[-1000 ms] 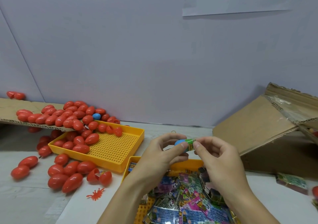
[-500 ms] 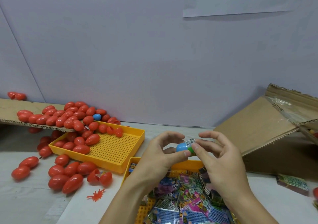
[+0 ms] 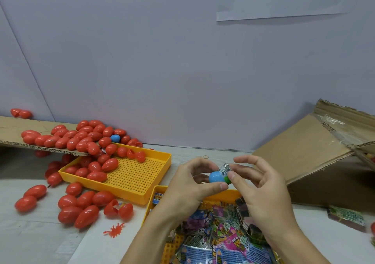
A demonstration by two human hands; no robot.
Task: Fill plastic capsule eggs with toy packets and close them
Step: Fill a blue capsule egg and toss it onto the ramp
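Right hand [image 3: 261, 190] fingers now spread wider, both hands pinching blue capsule egg [image 3: 216, 177] with barcoded packet [image 3: 224, 168]; left hand [image 3: 188, 184].

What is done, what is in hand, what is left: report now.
Done: many shut red eggs lie on the cardboard, in the yellow tray and on the table. In hand: the left hand holds a blue egg half; the right hand pushes a packet in, so that egg is not shut. Left: an open red egg and a tray of packets.

White table [image 3: 30, 241], yellow trays [image 3: 129, 180], red eggs [image 3: 87, 216], cardboard box [image 3: 316, 162]
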